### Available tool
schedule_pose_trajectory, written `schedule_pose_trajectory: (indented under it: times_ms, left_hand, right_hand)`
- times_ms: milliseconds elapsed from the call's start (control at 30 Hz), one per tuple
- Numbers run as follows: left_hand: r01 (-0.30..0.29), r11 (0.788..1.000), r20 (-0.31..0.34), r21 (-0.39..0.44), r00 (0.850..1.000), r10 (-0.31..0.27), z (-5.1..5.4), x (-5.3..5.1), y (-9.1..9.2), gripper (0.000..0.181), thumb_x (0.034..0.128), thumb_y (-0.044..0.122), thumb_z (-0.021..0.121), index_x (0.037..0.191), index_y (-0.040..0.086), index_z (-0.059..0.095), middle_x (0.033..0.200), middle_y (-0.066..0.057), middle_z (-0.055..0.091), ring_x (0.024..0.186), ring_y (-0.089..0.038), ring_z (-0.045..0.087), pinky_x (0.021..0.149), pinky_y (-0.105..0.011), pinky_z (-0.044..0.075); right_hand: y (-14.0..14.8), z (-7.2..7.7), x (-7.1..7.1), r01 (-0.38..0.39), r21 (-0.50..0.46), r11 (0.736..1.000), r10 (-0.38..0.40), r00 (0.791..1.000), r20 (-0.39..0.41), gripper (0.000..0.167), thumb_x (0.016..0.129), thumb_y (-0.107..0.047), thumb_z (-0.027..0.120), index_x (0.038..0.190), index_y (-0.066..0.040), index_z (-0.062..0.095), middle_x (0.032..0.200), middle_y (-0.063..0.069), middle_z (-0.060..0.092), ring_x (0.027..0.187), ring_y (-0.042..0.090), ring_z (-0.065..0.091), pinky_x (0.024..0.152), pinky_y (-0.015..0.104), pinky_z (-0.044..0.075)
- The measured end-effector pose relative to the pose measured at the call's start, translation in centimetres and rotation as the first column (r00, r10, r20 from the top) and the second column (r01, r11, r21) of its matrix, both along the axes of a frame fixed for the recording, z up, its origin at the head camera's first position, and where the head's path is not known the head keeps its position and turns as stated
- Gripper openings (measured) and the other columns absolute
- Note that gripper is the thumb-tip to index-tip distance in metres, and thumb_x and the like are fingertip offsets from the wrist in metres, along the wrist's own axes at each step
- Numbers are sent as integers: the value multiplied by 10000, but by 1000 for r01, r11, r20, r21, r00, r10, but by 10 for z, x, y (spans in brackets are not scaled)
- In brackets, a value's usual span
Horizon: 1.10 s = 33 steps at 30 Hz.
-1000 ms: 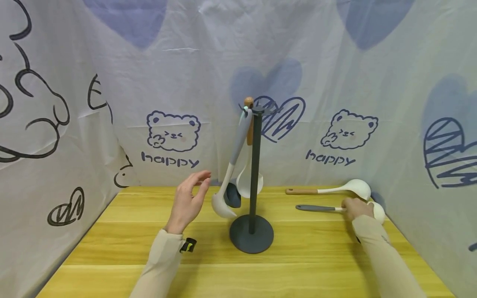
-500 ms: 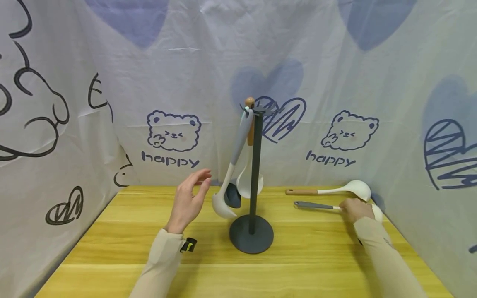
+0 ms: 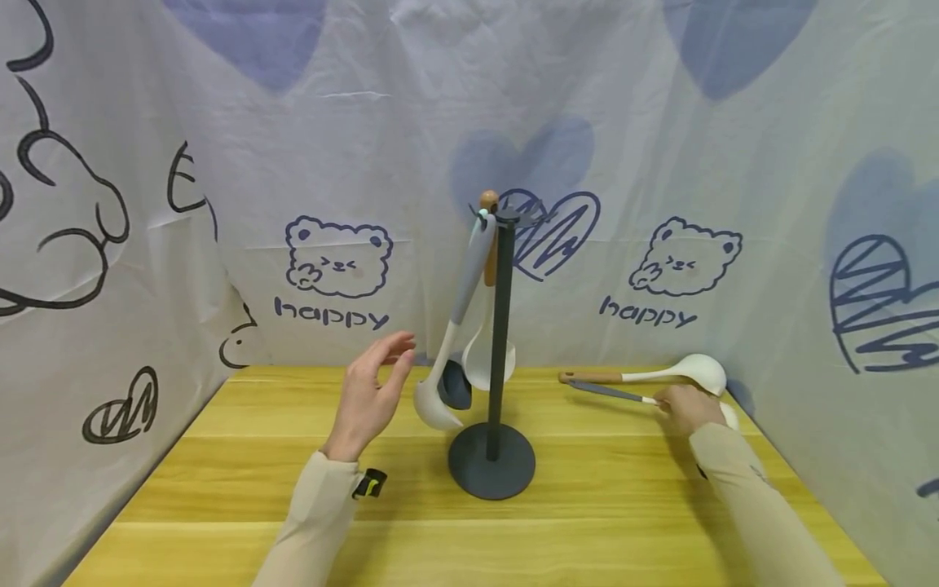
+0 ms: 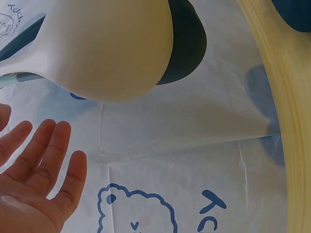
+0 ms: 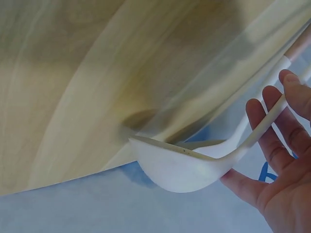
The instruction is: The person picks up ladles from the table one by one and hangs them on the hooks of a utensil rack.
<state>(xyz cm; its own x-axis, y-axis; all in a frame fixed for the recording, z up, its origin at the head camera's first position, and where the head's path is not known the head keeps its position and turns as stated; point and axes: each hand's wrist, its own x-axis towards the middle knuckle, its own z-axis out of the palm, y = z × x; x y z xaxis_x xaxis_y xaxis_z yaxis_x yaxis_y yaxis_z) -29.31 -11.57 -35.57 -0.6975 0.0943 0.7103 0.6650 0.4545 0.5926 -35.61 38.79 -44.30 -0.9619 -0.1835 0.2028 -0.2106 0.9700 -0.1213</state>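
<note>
At the right of the table, my right hand (image 3: 692, 409) grips the white neck of a grey-handled ladle (image 3: 607, 391); in the right wrist view the fingers and thumb of the hand (image 5: 286, 160) are round the neck beside the white bowl (image 5: 177, 170). My left hand (image 3: 369, 399), fingers spread and a little bent, holds nothing. It is just left of a white ladle (image 3: 434, 405) that hangs by its grey handle from the black stand (image 3: 499, 342). In the left wrist view that ladle's bowl (image 4: 112, 48) is above the hand (image 4: 41, 179).
Behind the gripped ladle lies a white ladle with a wooden handle (image 3: 592, 377). A dark utensil (image 3: 456, 386) and a white one with a wooden handle (image 3: 477, 359) also hang on the stand. A printed cloth (image 3: 337, 147) encloses the table's back and sides.
My right hand has moved slightly left with the grey-handled ladle, whose handle end has shifted left and back, near the wooden handle. My left hand has stayed nearly still.
</note>
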Motion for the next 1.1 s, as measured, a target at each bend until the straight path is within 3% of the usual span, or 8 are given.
schedule_pose_trajectory:
  times_ms: [200,467,633,833,1100]
  left_hand:
    - [3,1000,-12,-2,1000,-3,4,-2,1,281,1007,165,558,1265,72,623,1182,-121,685,1048,-231,653,930,-418,532]
    - [24,1000,-51,7,998,-24,21,-5,2,284,1010,166,553,1272,80,624,1192,-105,683,1054,-214,648,916,-370,527]
    - [45,999,-51,10,998,-44,34,-4,3,292,1014,169,546,1285,89,618,1209,-84,676,1085,-196,633,916,-343,518]
    - [60,998,-81,-23,995,-61,51,-3,7,294,1017,163,538,1284,65,611,1210,-100,672,1076,-205,634,903,-383,531]
    - [80,990,-183,-113,978,-100,81,-6,16,305,1013,163,543,1283,36,605,1188,-122,662,1020,-218,648,864,-352,557]
  right_hand:
    - [-10,7,0,-42,-46,998,41,999,-15,70,894,-92,667,900,-118,732,858,114,725,784,358,671,625,531,526]
    - [-26,17,-8,-34,-80,996,36,999,29,187,933,-103,646,1088,-66,743,950,158,735,812,323,678,690,494,541]
    - [-34,19,-11,-32,-99,995,37,998,43,223,951,-117,622,1145,-88,728,1031,170,725,928,378,671,799,562,533]
    - [-42,21,-11,-46,-136,990,52,998,45,206,955,-111,615,1129,-89,724,976,143,710,907,353,661,778,568,530]
    - [-49,22,-12,-126,-185,975,116,991,-64,227,954,-102,615,1133,2,707,936,139,716,779,246,615,734,486,520]
